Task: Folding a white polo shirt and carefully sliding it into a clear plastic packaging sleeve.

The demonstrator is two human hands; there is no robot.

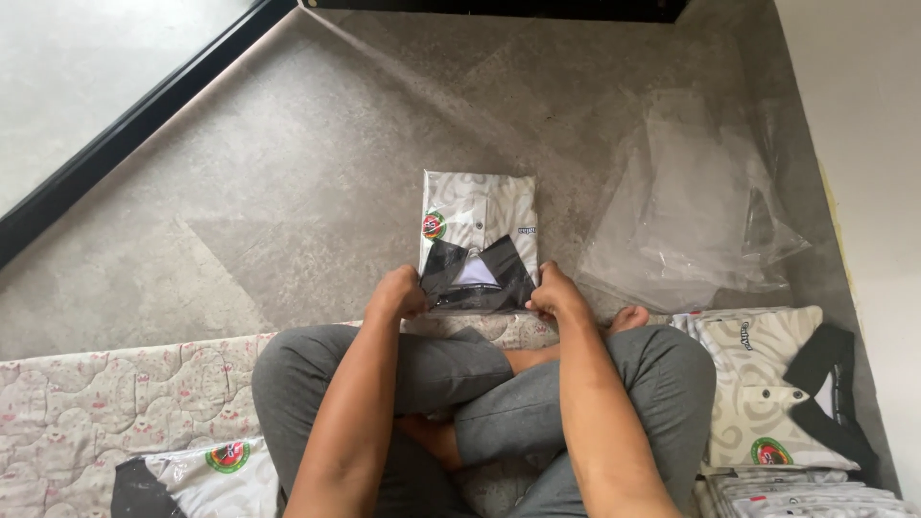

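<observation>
Center frame: we grip the folded white shirt (pixel 478 240) in its clear sleeve on the floor (pixel 288 192), left hand (pixel 398 293) closed on the near left edge, right hand (pixel 554 291) closed on the near right. Best to keep both grips level so the black collar stays flat. Empty plastic bags (pixel 691 211) right; more shirts (pixel 767 384) lower right.

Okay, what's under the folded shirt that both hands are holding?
The folded shirt lies flat on the grey floor, its collar end gripped by the left hand and right hand. Anything beneath is covered.
</observation>
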